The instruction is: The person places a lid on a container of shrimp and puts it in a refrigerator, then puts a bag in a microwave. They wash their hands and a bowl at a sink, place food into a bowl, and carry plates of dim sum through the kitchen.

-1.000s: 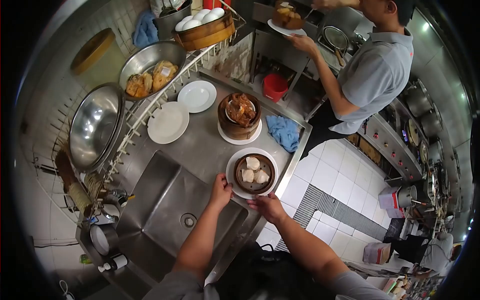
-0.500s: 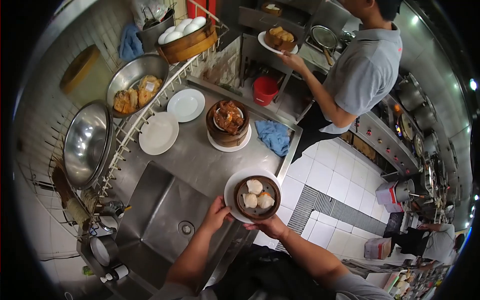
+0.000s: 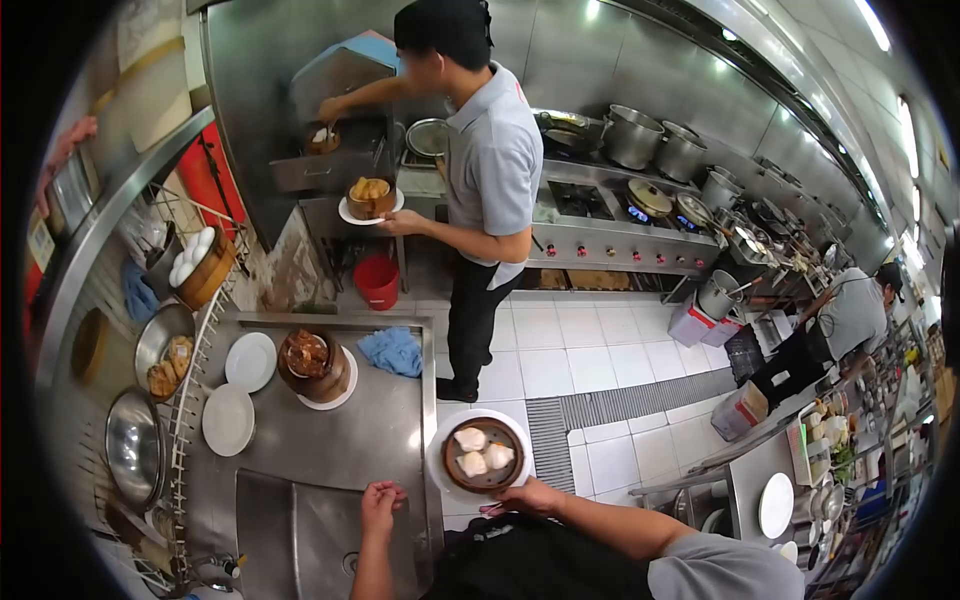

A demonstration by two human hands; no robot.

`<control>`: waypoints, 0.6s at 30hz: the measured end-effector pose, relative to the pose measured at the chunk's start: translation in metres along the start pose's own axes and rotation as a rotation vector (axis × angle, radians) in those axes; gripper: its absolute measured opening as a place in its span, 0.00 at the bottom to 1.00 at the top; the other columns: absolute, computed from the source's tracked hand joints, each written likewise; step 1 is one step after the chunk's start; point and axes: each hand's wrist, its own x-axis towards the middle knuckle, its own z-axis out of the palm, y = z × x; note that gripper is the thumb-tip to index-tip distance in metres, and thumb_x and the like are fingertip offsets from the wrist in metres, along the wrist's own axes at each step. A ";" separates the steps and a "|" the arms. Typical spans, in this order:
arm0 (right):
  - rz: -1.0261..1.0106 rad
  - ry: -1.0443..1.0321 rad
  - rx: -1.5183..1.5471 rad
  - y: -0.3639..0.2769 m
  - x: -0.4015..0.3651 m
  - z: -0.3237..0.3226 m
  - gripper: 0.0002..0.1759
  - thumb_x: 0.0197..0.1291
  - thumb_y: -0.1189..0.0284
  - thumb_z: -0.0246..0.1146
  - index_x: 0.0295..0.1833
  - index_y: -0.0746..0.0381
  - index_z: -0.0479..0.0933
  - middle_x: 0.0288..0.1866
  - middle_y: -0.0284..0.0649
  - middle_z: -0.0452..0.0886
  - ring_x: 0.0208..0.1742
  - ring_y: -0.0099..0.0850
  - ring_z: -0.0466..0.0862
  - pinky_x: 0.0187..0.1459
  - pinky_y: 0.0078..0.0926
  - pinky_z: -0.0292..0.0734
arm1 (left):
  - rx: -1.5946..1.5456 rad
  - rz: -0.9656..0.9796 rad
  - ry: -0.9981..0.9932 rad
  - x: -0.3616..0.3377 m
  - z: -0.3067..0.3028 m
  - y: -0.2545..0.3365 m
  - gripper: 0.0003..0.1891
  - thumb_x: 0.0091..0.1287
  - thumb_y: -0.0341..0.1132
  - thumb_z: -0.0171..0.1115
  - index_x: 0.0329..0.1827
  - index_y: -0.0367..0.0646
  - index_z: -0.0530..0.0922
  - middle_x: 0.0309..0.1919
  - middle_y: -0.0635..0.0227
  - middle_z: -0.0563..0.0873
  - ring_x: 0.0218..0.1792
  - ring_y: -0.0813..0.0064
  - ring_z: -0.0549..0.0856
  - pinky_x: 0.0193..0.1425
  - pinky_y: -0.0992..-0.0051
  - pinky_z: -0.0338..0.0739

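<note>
My right hand (image 3: 530, 496) grips the near edge of a white plate (image 3: 439, 447), which carries a round bamboo steamer (image 3: 513, 482) with three pale dumplings (image 3: 484, 452) inside. My left hand (image 3: 382, 503) is off the plate, over the sink area, its fingers loosely curled and apart with nothing in them. On the steel counter beyond stands a stack of steamers (image 3: 325, 380) on a white plate, a reddish-brown dish (image 3: 305, 355) in the top one. Two white plates (image 3: 251, 361) lie left of it, and a blue cloth (image 3: 393, 351) to its right.
A co-worker (image 3: 490, 170) stands ahead, one hand under a plate with a steamer (image 3: 371, 198), the other reaching to a small steamer. Stoves with lit burners (image 3: 637, 213) line the back wall. Another person (image 3: 845, 320) bends at the right. A sink (image 3: 265, 530) is below left.
My left hand has come away from the plate; my right alone holds it. My view has swung up and right. The co-worker's other arm now shows, reaching to a small steamer.
</note>
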 end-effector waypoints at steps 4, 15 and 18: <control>-0.096 0.063 0.050 -0.001 -0.027 -0.008 0.32 0.65 0.83 0.61 0.74 0.69 0.61 0.66 0.54 0.76 0.61 0.53 0.83 0.61 0.44 0.84 | 0.021 0.038 -0.003 -0.002 0.010 0.014 0.08 0.75 0.31 0.59 0.53 0.40 0.76 0.45 0.63 0.87 0.43 0.72 0.88 0.44 0.77 0.80; -0.223 0.076 0.041 -0.001 -0.029 -0.019 0.29 0.64 0.79 0.65 0.70 0.68 0.68 0.61 0.50 0.80 0.59 0.49 0.84 0.61 0.48 0.82 | 0.079 0.143 -0.003 0.012 0.032 0.052 0.09 0.74 0.31 0.61 0.54 0.41 0.77 0.45 0.64 0.88 0.45 0.75 0.88 0.47 0.77 0.77; -0.173 0.110 0.039 -0.002 -0.031 -0.015 0.30 0.61 0.81 0.65 0.69 0.68 0.68 0.60 0.49 0.81 0.60 0.50 0.83 0.61 0.51 0.81 | 0.061 0.125 -0.037 0.003 0.035 0.051 0.09 0.74 0.31 0.60 0.54 0.41 0.77 0.45 0.64 0.89 0.45 0.75 0.88 0.46 0.78 0.77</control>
